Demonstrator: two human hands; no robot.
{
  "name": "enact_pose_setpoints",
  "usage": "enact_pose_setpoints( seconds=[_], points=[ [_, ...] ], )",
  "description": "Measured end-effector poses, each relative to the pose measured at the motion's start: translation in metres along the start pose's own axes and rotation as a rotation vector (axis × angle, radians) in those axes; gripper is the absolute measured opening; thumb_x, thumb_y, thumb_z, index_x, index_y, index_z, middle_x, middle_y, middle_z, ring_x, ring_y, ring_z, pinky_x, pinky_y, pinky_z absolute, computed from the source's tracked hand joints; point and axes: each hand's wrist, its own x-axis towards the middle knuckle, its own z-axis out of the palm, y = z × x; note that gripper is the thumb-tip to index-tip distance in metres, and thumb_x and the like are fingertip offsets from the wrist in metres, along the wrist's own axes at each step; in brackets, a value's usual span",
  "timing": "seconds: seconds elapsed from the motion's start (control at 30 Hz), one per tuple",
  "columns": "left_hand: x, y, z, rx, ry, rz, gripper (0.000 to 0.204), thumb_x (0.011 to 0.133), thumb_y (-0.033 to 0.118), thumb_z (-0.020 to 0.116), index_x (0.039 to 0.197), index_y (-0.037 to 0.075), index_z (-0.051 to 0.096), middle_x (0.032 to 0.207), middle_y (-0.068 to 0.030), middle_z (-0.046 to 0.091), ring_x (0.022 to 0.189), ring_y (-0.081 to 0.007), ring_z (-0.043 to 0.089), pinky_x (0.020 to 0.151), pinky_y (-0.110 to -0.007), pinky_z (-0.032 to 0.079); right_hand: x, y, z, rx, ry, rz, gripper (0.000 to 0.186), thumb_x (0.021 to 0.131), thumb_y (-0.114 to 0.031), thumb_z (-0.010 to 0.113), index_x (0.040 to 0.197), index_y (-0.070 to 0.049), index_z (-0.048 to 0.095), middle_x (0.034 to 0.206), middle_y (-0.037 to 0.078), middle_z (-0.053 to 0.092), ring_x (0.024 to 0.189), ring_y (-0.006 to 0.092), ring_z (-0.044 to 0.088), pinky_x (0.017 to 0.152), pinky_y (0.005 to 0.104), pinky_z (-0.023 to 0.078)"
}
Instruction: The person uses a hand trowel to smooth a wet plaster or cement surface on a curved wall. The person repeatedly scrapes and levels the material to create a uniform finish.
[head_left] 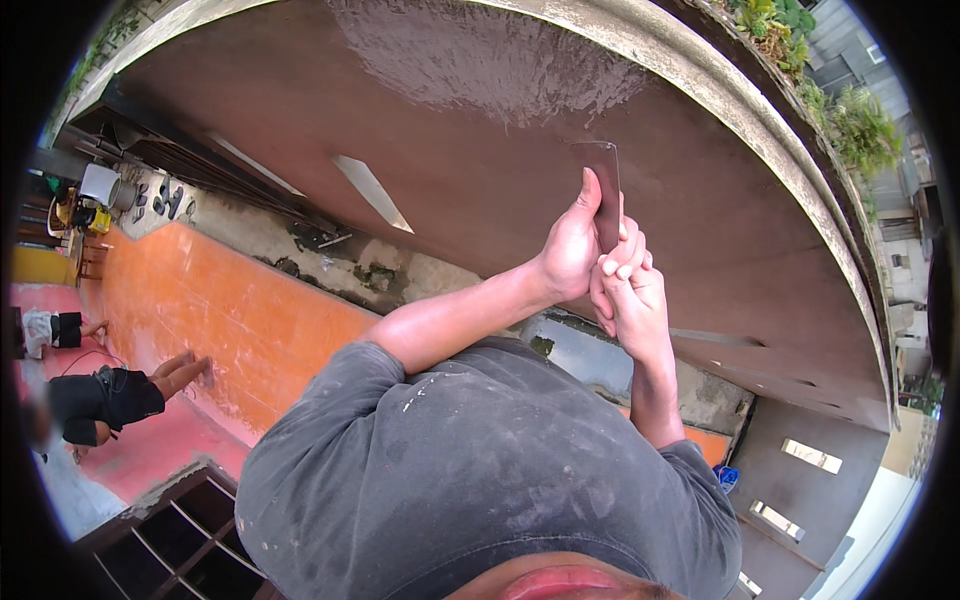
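Holding: a slab [608,195], thin, dark and phone-shaped, stands nearly upright ahead of my chest.
Left fingers [586,195]: they grasp the slab, my thumb lying along its near face; part of the grip hides behind it.
Right fingers [620,288]: bent, bunched at the slab's lower end and against my left hand; I cannot tell whether they grip the slab too.
Wall [460,180]: broad, brown, filling the view beyond the slab; I cannot tell whether the two touch.
Pale patch [480,60]: rough and streaky, on the wall, farther up than the slab.
Ledge [735,88]: light and weathered, edging the wall.
Plants [862,130]: green, past the ledge on my right.
Shirt [500,450]: dark grey, marked with pale smears, its sleeves short of my elbows.
Floor [240,310]: orange, off to my left.
People: one in black shorts [115,397] with a foot at the floor's edge, another [40,332] just beyond.
Slippers [170,203]: several pairs, dark, on concrete past the floor.
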Motion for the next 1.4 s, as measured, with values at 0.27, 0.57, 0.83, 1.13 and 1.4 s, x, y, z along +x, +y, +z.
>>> enact_pose_setpoints(
  seconds=[0.27, 0.57, 0.83, 1.13, 1.4],
  points=[
    [0.001, 0.011, 0.002, -0.003, -0.06, -0.011, 0.071, 0.108, 0.062, 0.013, 0.082, 0.013, 0.057, 0.05, -0.0032, 0.046, 0.052, -0.0185, 0.051, 0.08, -0.041, 0.052, 0.007, -0.004, 0.012, -0.008, 0.026, -0.059, 0.039, 0.109, -0.023, 0.051, 0.075, -0.005, 0.059, 0.056, -0.004, 0.046, 0.046, 0.004, 0.041, 0.042, 0.0225, 0.03],
    [-0.008, 0.014, 0.0, -0.005, 0.061, -0.144, 0.07, 0.108, 0.063, 0.017, 0.083, 0.011, 0.057, 0.05, -0.0039, 0.048, 0.054, -0.0202, 0.054, 0.077, -0.041, 0.051, 0.001, 0.016, 0.027, 0.09, 0.11, -0.077, 0.037, 0.11, -0.022, 0.048, 0.079, -0.003, 0.055, 0.055, 0.0, 0.046, 0.04, 0.0067, 0.041, 0.036, 0.0225, 0.031],
    [-0.006, 0.012, -0.006, 0.119, 0.155, -0.132, 0.076, 0.106, 0.067, 0.019, 0.075, 0.009, 0.057, 0.05, -0.0038, 0.048, 0.054, -0.0211, 0.053, 0.079, -0.04, 0.051, 0.006, 0.023, 0.022, 0.204, 0.079, -0.08, 0.037, 0.109, -0.022, 0.049, 0.078, -0.003, 0.051, 0.053, 0.002, 0.046, 0.037, 0.0082, 0.04, 0.034, 0.0221, 0.033],
    [-0.007, 0.013, 0.005, 0.164, 0.319, -0.143, 0.073, 0.103, 0.071, 0.03, 0.075, 0.008, 0.056, 0.049, -0.0036, 0.047, 0.053, -0.0206, 0.055, 0.078, -0.04, 0.051, 0.009, 0.024, 0.02, 0.386, -0.015, -0.07, 0.037, 0.11, -0.024, 0.05, 0.08, -0.003, 0.056, 0.054, 0.001, 0.047, 0.036, 0.0084, 0.04, 0.033, 0.0227, 0.032],
    [-0.013, 0.045, 0.01, 0.235, 0.273, -0.118, 0.069, 0.103, 0.069, 0.036, 0.078, 0.008, 0.058, 0.051, -0.0039, 0.049, 0.055, -0.0202, 0.056, 0.078, -0.041, 0.053, 0.024, 0.025, 0.042, 0.473, -0.071, -0.064, 0.02, 0.11, -0.018, 0.046, 0.094, -0.007, 0.051, 0.056, 0.003, 0.045, 0.036, 0.0103, 0.039, 0.032, 0.0234, 0.033]
  ],
)
